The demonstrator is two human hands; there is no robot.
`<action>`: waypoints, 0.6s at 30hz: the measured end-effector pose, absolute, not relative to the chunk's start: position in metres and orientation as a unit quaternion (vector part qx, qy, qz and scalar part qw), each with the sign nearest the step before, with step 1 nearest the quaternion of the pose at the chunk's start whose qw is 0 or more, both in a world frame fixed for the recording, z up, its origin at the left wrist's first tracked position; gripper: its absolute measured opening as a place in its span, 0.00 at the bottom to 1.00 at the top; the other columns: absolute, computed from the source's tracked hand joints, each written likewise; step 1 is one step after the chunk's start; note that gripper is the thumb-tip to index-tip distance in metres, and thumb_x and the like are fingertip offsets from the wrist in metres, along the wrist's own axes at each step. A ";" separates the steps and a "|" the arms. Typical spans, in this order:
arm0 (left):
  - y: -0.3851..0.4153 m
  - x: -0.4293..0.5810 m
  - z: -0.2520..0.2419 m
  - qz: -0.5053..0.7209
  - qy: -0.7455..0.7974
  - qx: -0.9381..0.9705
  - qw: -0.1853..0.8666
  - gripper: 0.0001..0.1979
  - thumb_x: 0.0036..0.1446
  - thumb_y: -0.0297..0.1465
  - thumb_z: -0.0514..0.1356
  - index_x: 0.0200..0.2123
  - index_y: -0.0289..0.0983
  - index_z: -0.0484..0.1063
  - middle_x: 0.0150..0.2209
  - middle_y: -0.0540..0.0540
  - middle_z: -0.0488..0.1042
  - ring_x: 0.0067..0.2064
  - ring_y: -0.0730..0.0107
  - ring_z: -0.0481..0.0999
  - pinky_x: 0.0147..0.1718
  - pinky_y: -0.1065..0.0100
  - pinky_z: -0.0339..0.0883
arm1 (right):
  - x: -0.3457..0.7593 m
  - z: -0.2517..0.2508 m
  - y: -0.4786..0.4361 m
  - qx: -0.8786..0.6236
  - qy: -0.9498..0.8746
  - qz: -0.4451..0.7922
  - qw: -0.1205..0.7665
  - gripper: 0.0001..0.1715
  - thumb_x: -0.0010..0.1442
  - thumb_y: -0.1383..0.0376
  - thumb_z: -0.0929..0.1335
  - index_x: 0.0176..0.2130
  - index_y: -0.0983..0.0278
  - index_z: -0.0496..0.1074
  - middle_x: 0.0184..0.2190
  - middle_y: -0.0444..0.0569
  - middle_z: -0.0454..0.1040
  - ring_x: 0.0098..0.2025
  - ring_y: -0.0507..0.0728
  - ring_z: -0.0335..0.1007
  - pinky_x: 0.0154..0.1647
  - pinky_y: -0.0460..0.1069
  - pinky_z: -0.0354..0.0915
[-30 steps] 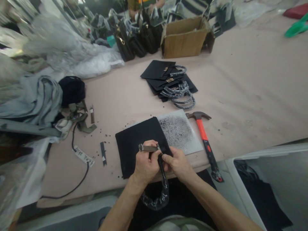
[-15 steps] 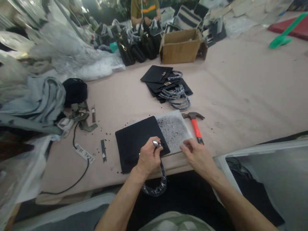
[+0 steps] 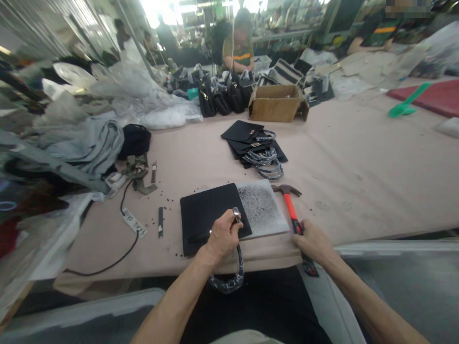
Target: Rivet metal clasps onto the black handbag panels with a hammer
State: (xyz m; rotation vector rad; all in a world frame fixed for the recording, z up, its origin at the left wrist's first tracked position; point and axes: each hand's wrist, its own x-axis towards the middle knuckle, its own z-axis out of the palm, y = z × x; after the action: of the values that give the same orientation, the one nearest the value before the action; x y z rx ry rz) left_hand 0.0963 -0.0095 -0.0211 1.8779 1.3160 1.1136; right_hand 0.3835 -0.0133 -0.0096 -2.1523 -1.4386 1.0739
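A flat black bag panel (image 3: 206,215) lies near the table's front edge, partly over a speckled white board (image 3: 263,210). My left hand (image 3: 222,235) is closed round a silver metal punch (image 3: 235,213) held upright on the panel's lower right corner. A plastic-wrapped black handle (image 3: 229,277) hangs from that corner below the table edge. My right hand (image 3: 313,241) grips the handle of a red-and-black hammer (image 3: 291,210), whose steel head rests on the table beside the board.
A stack of black panels with wrapped handles (image 3: 256,148) lies mid-table, a cardboard box (image 3: 276,102) and finished black bags (image 3: 220,98) behind it. Grey cloth (image 3: 86,143), a cable (image 3: 120,239) and small scraps sit left. A person sits at the far end. A green scoop (image 3: 407,105) lies far right.
My right hand let go of the handle end, moved right and closed on the hammer's handle. My left hand turned the punch upright on the panel. The camera tilted up.
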 end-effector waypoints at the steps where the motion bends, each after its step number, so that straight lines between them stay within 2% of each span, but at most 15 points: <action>1: -0.009 0.096 -0.021 0.417 0.495 0.704 0.292 0.06 0.59 0.22 0.58 0.36 0.39 0.69 0.39 0.45 0.76 0.42 0.64 0.77 0.44 0.64 0.71 | 0.387 -0.005 -0.011 -0.740 -0.478 0.432 0.192 0.08 0.48 0.65 0.67 0.31 0.60 0.62 0.24 0.44 0.66 0.24 0.55 0.64 0.25 0.49 0.59; 4: -0.009 0.096 -0.018 0.415 0.497 0.704 0.292 0.07 0.58 0.21 0.58 0.35 0.39 0.69 0.37 0.46 0.75 0.41 0.64 0.77 0.43 0.64 0.71 | 0.393 0.011 -0.005 -0.670 -0.425 0.560 0.240 0.09 0.51 0.58 0.65 0.32 0.59 0.62 0.22 0.40 0.62 0.18 0.51 0.55 0.18 0.47 0.56; 7: -0.008 0.097 -0.015 0.413 0.500 0.701 0.299 0.07 0.57 0.21 0.58 0.34 0.39 0.69 0.36 0.47 0.74 0.39 0.65 0.76 0.42 0.65 0.70 | 0.383 0.036 -0.010 -0.655 -0.362 0.599 0.283 0.14 0.56 0.51 0.64 0.33 0.58 0.61 0.21 0.36 0.56 0.15 0.48 0.46 0.13 0.45 0.48; 10: -0.008 0.098 -0.014 0.410 0.507 0.694 0.304 0.07 0.57 0.21 0.58 0.33 0.39 0.68 0.34 0.48 0.73 0.37 0.67 0.75 0.40 0.66 0.69 | 0.365 0.074 -0.022 -0.662 -0.444 0.512 0.320 0.21 0.62 0.44 0.62 0.36 0.58 0.62 0.20 0.35 0.57 0.14 0.49 0.49 0.12 0.45 0.48; 13: -0.009 0.099 -0.013 0.407 0.512 0.691 0.308 0.07 0.57 0.21 0.58 0.33 0.39 0.68 0.34 0.49 0.73 0.36 0.67 0.74 0.40 0.67 0.68 | 0.351 0.114 -0.034 -0.634 -0.591 0.380 0.323 0.24 0.65 0.43 0.60 0.33 0.58 0.64 0.18 0.38 0.58 0.16 0.50 0.53 0.15 0.46 0.50; 18: -0.008 0.099 -0.015 0.413 0.509 0.688 0.313 0.07 0.56 0.21 0.58 0.33 0.39 0.68 0.33 0.49 0.73 0.37 0.67 0.74 0.40 0.67 0.67 | 0.346 0.140 -0.042 -0.568 -0.760 0.236 0.210 0.21 0.66 0.48 0.59 0.28 0.57 0.62 0.18 0.41 0.62 0.19 0.53 0.57 0.21 0.49 0.52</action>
State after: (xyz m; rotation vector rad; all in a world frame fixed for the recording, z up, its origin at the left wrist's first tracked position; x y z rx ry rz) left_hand 0.0992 -0.0084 -0.0145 1.8144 1.3420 1.0881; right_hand 0.3462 -0.0416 0.1403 -1.5800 -2.1125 0.6553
